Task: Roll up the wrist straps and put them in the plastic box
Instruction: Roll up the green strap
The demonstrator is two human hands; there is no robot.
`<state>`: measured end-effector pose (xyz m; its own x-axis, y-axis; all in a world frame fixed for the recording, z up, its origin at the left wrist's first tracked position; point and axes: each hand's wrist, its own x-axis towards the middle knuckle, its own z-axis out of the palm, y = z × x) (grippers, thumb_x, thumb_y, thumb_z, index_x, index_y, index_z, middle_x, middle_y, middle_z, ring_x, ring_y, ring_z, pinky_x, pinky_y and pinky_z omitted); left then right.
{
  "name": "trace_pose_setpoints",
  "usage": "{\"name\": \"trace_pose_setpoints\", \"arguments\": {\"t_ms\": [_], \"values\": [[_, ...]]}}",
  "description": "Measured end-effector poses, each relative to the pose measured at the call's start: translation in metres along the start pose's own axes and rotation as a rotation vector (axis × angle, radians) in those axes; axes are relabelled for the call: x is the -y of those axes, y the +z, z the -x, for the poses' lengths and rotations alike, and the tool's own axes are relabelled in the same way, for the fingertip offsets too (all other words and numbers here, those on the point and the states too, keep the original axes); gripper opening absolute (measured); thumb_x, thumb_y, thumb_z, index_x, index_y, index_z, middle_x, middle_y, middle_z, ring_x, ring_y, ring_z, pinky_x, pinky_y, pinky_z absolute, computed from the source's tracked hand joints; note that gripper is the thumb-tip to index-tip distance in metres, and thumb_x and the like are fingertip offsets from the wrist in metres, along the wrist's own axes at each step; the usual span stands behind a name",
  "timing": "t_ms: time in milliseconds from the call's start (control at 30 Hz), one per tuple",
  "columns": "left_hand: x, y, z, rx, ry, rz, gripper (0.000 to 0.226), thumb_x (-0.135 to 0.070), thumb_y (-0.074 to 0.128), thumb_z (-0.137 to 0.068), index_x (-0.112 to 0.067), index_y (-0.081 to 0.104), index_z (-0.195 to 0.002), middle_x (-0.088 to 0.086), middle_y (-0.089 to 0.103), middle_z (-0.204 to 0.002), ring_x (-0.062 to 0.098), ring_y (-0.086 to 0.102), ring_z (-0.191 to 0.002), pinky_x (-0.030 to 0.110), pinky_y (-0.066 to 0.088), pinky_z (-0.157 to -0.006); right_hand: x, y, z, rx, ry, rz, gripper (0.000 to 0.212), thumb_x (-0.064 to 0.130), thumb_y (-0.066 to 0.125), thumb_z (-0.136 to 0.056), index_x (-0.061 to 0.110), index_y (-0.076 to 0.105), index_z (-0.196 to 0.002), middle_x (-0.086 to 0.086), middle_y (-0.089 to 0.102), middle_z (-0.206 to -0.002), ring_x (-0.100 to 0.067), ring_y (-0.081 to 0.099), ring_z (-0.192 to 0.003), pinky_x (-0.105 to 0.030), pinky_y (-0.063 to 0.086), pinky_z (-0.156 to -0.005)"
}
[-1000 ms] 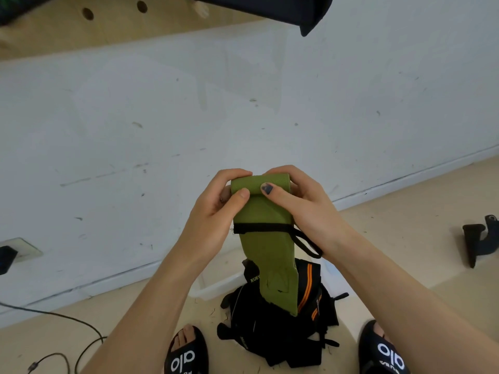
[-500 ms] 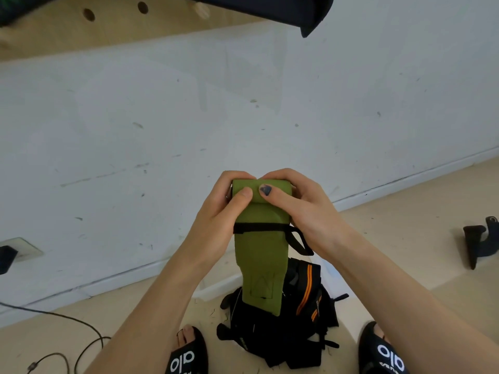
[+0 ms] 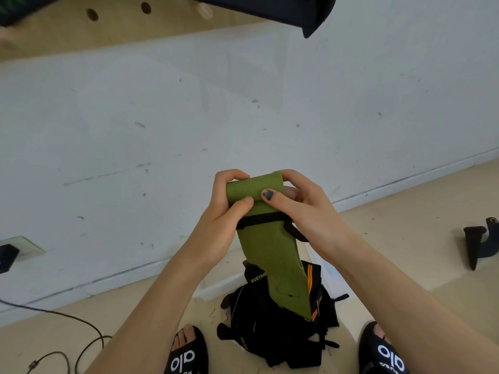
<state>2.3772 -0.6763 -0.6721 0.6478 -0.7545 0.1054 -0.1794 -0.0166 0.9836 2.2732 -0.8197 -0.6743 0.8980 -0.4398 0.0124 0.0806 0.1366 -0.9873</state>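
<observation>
A green wrist strap (image 3: pixel 267 247) hangs in front of me, its top end wound into a roll between both hands. My left hand (image 3: pixel 224 211) grips the roll's left end, thumb pressed on the front. My right hand (image 3: pixel 302 209) grips the right end, thumb with a dark nail on the fabric. A black loop crosses the strap just below the roll. The loose tail hangs down over a pile of black straps (image 3: pixel 278 319) with orange stripes on the floor. A clear plastic box (image 3: pixel 218 287) sits on the floor behind that pile, mostly hidden.
A white wall (image 3: pixel 243 117) stands close ahead. My feet in black slides (image 3: pixel 186 354) flank the pile. A black cable (image 3: pixel 67 344) lies at the lower left, a black hook-shaped object (image 3: pixel 480 238) on the floor at right. A wooden pegboard shelf (image 3: pixel 108 22) overhangs at the top.
The roll has grown thicker and tilted, its right end higher. The hanging tail has swung to the right and shortened a little. Both hands stayed on the roll.
</observation>
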Motion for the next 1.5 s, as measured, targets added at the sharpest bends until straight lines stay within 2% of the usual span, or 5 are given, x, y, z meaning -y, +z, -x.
{"name": "trace_pose_setpoints", "arguments": {"t_ms": [233, 533, 767, 967, 1500], "values": [[-0.005, 0.003, 0.003, -0.026, 0.074, -0.038, 0.039, -0.005, 0.050, -0.105, -0.044, 0.054, -0.105, -0.017, 0.066, -0.101, 0.002, 0.065, -0.096, 0.025, 0.057, -0.081, 0.002, -0.003, -0.003, 0.027, 0.051, 0.030, 0.019, 0.024, 0.064, -0.102, 0.018, 0.067, -0.120, -0.014, 0.076, -0.105, -0.028, 0.074, -0.098, -0.042, 0.058, -0.091], [-0.005, 0.005, 0.001, 0.000, 0.036, -0.001, 0.025, -0.022, 0.042, -0.110, -0.043, 0.053, -0.115, -0.025, 0.065, -0.099, -0.002, 0.065, -0.093, 0.018, 0.053, -0.075, 0.000, 0.002, -0.002, -0.045, 0.014, 0.029, 0.017, 0.017, 0.068, -0.099, 0.013, 0.070, -0.115, -0.011, 0.075, -0.095, -0.021, 0.072, -0.085, -0.032, 0.059, -0.069], [-0.005, 0.001, -0.003, -0.150, 0.069, -0.026, 0.021, -0.020, 0.042, -0.110, -0.040, 0.050, -0.112, -0.013, 0.059, -0.106, -0.008, 0.062, -0.085, 0.015, 0.053, -0.073, 0.002, -0.007, 0.000, -0.109, 0.179, 0.161, 0.037, 0.039, 0.073, -0.092, 0.018, 0.062, -0.120, -0.011, 0.075, -0.109, -0.019, 0.076, -0.094, -0.038, 0.062, -0.089], [-0.002, 0.000, -0.005, -0.174, 0.074, -0.086, 0.022, -0.019, 0.041, -0.111, -0.040, 0.048, -0.112, -0.013, 0.057, -0.103, -0.009, 0.060, -0.082, 0.012, 0.050, -0.072, -0.005, 0.001, 0.006, -0.246, 0.063, 0.316, 0.023, 0.003, 0.075, -0.086, 0.009, 0.054, -0.093, -0.008, 0.063, -0.080, -0.018, 0.060, -0.052, -0.026, 0.052, -0.058], [-0.009, 0.004, 0.000, -0.093, 0.152, -0.074, 0.013, -0.013, 0.055, -0.089, -0.024, 0.053, -0.095, -0.014, 0.057, -0.086, 0.004, 0.054, -0.082, 0.015, 0.045, -0.072, -0.016, 0.017, 0.012, -0.146, -0.248, 0.518, 0.033, -0.003, 0.066, -0.088, 0.029, 0.073, -0.090, 0.000, 0.060, -0.090, -0.010, 0.059, -0.080, -0.016, 0.047, -0.070]]}}
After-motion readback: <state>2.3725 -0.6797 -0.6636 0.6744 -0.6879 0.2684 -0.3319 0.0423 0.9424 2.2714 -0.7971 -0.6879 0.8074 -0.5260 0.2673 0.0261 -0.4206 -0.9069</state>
